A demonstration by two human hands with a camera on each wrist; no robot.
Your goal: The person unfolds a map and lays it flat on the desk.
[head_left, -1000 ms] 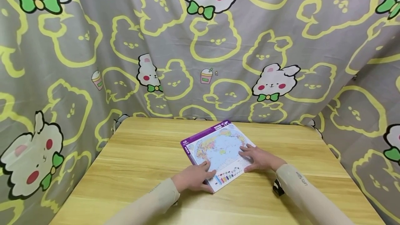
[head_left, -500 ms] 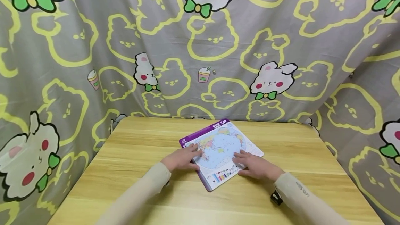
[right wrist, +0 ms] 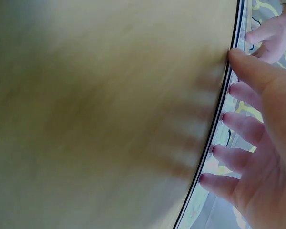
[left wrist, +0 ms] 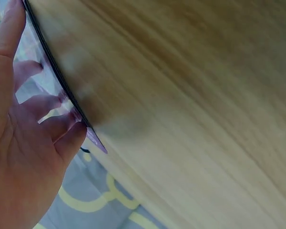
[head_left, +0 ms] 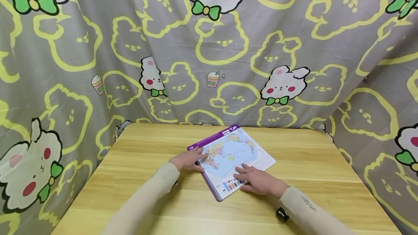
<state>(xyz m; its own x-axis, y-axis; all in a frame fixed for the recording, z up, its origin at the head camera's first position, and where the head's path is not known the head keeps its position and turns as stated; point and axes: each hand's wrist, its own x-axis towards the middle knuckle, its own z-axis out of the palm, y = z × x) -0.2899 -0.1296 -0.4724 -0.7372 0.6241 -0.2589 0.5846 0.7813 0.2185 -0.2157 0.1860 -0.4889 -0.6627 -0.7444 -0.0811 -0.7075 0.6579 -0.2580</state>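
Note:
A flat world map board [head_left: 230, 157] with a purple header band lies turned at an angle on the wooden table. My left hand [head_left: 187, 159] rests at its left edge, fingers over the printed face and thumb by the side. Along the lower right edge, the extended fingers of my right hand [head_left: 260, 180] touch the face near a row of small coloured pictures. Seen from the left wrist, the board's thin dark edge [left wrist: 62, 78] runs beside the fingers. The right wrist view has the fingertips lined up along the layered black edge [right wrist: 218, 105], with the left hand [right wrist: 271, 38] beyond.
The wooden table [head_left: 137, 144] extends around the board on all sides. Behind it and at both sides hangs a grey curtain [head_left: 186, 50] printed with rabbits and yellow outlines. A dark strap piece [head_left: 282, 214] hangs under the right sleeve.
My left hand has slid from the board's lower left corner up along its left edge. The right hand has come down and leftward along the lower right edge. The board stays nearly in place.

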